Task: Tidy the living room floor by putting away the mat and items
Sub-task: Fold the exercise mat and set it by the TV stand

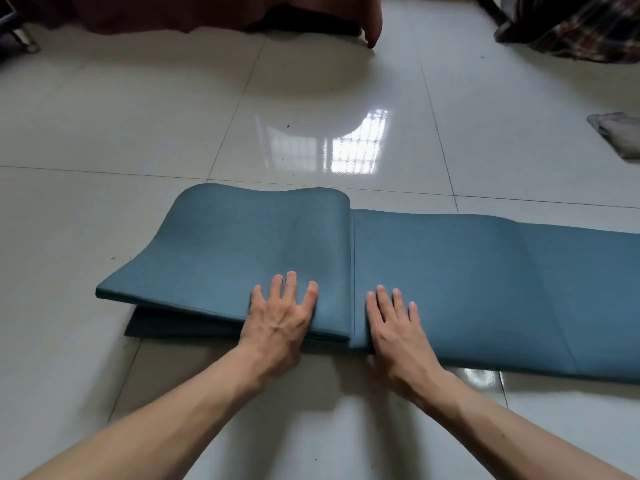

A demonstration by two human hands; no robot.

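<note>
The blue mat (467,278) is lying on the pale tiled floor (138,133) just ahead of the person, with its left part doubled over into a folded stack (235,244) while the rest is stretching flat to the right and getting cut off by the frame edge, so its full length is not showing. The stack's far fold is bulging up in a soft wave, and how many layers are sitting in it is hard to tell; a darker layer (156,325) is peeking out beneath its near left corner. The left hand (280,318) is pressing flat on the stack near its right edge, fingers straight and spread apart. The right hand (398,332) is resting palm down on the single flat layer just beside that edge, fingers straight and lying closer together. Four fingers are showing on each hand; the thumbs are sitting at the mat's near border, and whether they are tucking under it cannot be told. Both forearms are reaching in from the bottom of the frame. Beyond the mat a window reflection (349,143) is glaring on the tiles. Well apart at the top, a maroon cloth (207,12) is hanging over furniture that is mostly cropped, a plaid fabric (571,29) is spilling in at the upper right corner, and a pale crumpled cloth (620,136) is lying half out of view at the right edge
</note>
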